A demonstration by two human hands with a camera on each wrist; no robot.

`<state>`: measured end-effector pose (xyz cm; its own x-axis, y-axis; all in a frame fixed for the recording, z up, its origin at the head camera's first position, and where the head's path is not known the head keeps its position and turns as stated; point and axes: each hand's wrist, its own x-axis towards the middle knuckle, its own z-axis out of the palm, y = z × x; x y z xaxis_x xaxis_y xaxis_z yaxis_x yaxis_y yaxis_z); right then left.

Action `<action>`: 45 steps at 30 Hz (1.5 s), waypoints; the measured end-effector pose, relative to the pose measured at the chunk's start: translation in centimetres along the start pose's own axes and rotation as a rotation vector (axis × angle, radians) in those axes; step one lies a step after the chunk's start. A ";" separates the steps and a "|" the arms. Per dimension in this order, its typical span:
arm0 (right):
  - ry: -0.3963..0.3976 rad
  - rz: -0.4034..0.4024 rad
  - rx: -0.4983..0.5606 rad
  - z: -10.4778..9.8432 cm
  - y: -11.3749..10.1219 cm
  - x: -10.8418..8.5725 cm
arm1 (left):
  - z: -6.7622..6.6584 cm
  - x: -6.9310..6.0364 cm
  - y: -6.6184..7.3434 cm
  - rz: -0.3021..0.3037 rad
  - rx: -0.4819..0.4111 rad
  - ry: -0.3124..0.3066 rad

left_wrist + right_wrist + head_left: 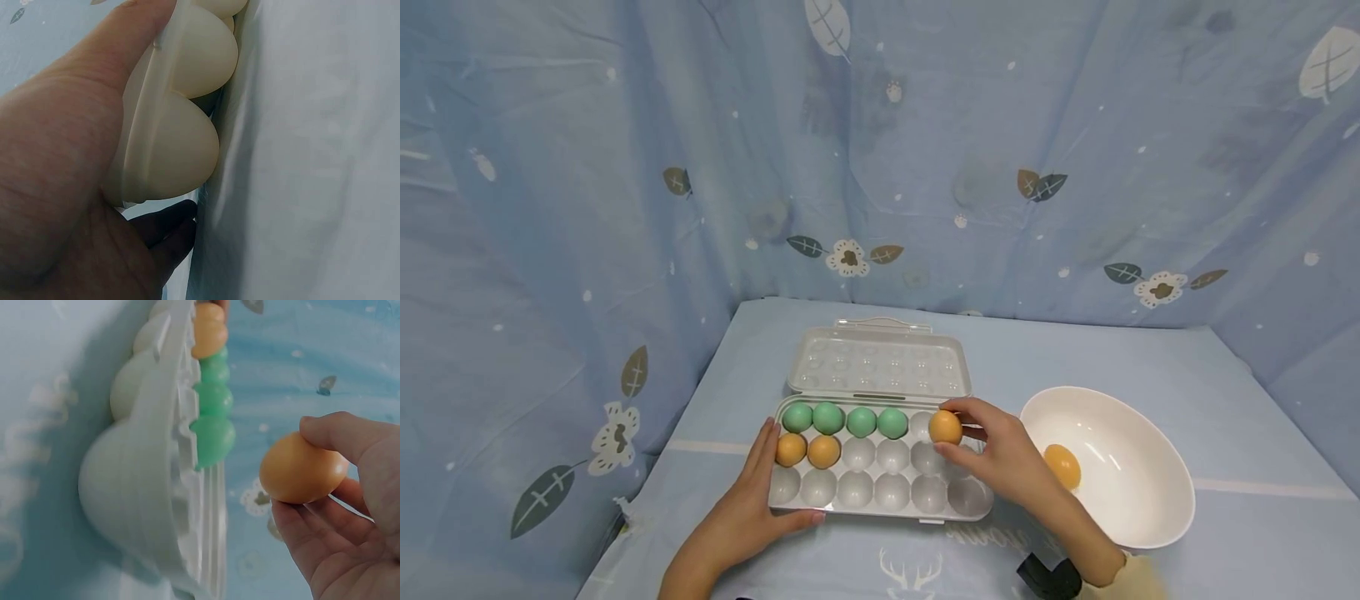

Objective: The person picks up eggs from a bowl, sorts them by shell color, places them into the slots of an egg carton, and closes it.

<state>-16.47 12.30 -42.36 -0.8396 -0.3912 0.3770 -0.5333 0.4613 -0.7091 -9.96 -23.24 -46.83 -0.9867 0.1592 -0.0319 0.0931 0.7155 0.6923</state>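
An orange egg (945, 427) is pinched between the thumb and fingers of my right hand (1000, 454), above the right end of an open egg box (872, 515). In the right wrist view that egg (303, 469) is clear of the box. My left hand (741, 517) holds the box's near left corner, thumb along the front edge and fingers along the left side. Several green eggs (861, 422) sit in the back row from the left. Two orange eggs (823, 452) fill the left of the middle row. The front row's cups are bare.
To the right stands a white bowl (1138, 467) with an orange egg (1062, 466) inside. The box's clear lid (880, 362) lies folded back behind it. A patterned blue curtain (880, 167) hangs behind the table (1075, 350).
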 end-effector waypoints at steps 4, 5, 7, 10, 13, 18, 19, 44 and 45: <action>-0.015 -0.026 0.050 1.4 -0.1 0.6 | 0.0 0.0 0.1 0.002 0.000 0.001; -0.019 -0.032 0.059 1.8 -0.1 0.7 | 0.0 0.0 0.1 0.001 0.002 0.002; -0.023 -0.036 0.070 2.5 -0.2 1.0 | 0.0 0.0 0.1 -0.001 0.003 0.002; -0.035 -0.047 0.079 3.7 -0.4 1.4 | 0.0 0.0 0.1 -0.007 0.002 -0.001; -0.050 -0.060 0.077 4.8 -0.6 1.9 | 0.0 0.0 0.0 -0.011 0.001 -0.002; -0.086 -0.078 0.080 6.5 -1.2 2.4 | 0.0 0.1 -0.1 -0.017 -0.004 -0.014; -0.090 -0.085 0.080 6.8 -1.3 2.5 | 0.0 0.2 -0.1 -0.018 -0.004 -0.016; -0.108 -0.146 -0.231 10.6 -2.2 3.0 | 0.0 0.1 -0.2 -0.010 0.001 -0.015; -0.106 -0.151 -0.240 10.7 -2.1 3.0 | 0.0 0.1 -0.2 -0.005 0.002 -0.013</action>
<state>-16.75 1.66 -46.13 -0.7400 -0.5448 0.3944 -0.6713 0.5614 -0.4840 -10.10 -23.36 -47.01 -0.9853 0.1646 -0.0452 0.0881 0.7176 0.6909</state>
